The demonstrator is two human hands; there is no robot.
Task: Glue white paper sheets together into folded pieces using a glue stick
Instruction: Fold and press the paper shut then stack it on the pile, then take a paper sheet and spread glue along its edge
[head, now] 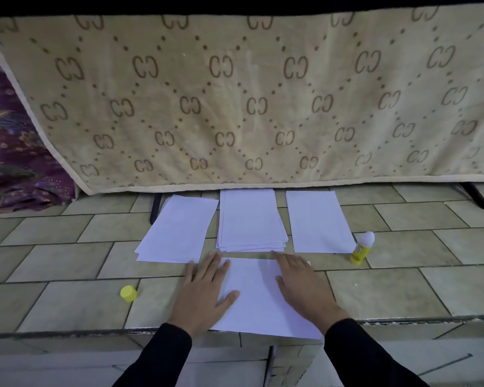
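Two hands lie flat on one white sheet [259, 303] in the lower centre of the frame, on the tiled floor [389, 291]. The left hand [204, 289] covers the sheet's left edge and the right hand [302, 286] its right side. The fingers [213, 265] of both are straight and spread. They press down and grip nothing.

Just above the hands, three lots of white paper lie in a row. The left pile [176, 230] is angled and shows at least two sheets. The middle stack [250, 219] holds several, too many to count at its fanned lower edge. The right sheet [317, 222] looks single, though I cannot be sure.

One glue stick [361, 248] stands upright and uncapped at the right sheet's lower right corner. Its one yellow cap [128, 293] lies well apart at the lower left.

A beige patterned blanket [235, 101] hangs across the upper frame, with a purple cloth [11, 152] at the left edge.
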